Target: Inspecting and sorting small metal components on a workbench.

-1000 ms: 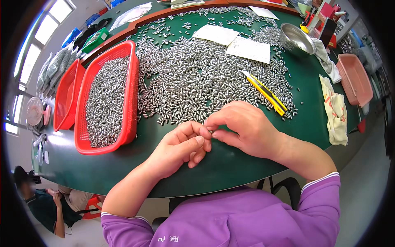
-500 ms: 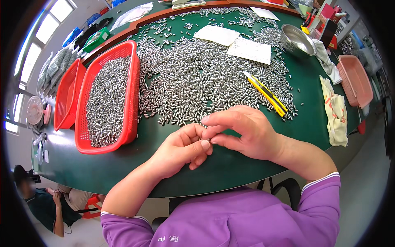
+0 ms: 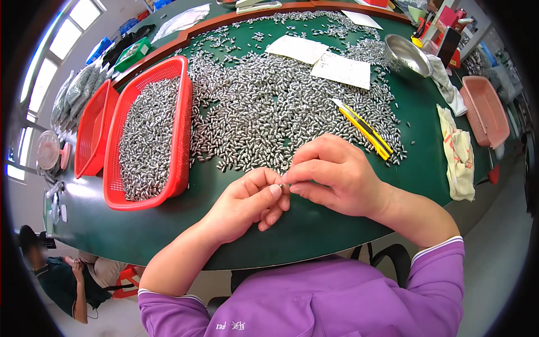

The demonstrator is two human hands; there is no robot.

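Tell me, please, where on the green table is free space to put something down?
Bare green table lies along the near edge, between the red basket and the left hand, and to the right, between the yellow cutter and the cloth. The middle is crowded with small metal pieces.

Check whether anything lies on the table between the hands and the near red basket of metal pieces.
Nothing visible does. The left hand and right hand pinch a small metal piece between them; bare green table separates them from the red basket. The loose pile of pieces lies farther back.
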